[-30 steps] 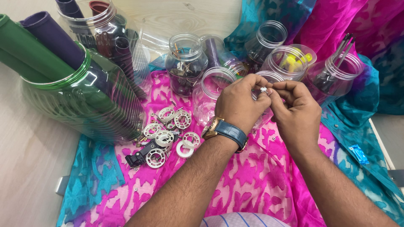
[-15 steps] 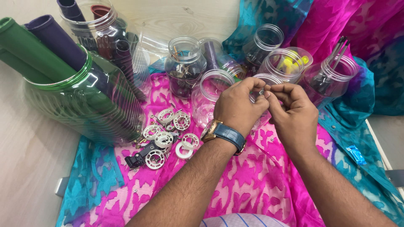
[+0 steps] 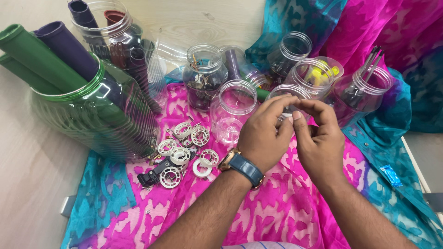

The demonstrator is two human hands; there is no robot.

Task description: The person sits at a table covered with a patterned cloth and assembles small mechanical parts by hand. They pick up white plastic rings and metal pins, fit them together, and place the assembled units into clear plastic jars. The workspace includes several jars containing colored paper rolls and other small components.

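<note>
While your left hand (image 3: pixel 264 136) and right hand (image 3: pixel 318 138) meet above the pink patterned cloth (image 3: pixel 277 212), their fingertips pinch something tiny, keeping it steady.

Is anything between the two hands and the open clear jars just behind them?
Nothing visible. The left hand and right hand meet fingertip to fingertip over the pink cloth, right in front of the empty clear jar. Whatever they pinch is too small to tell.
</note>
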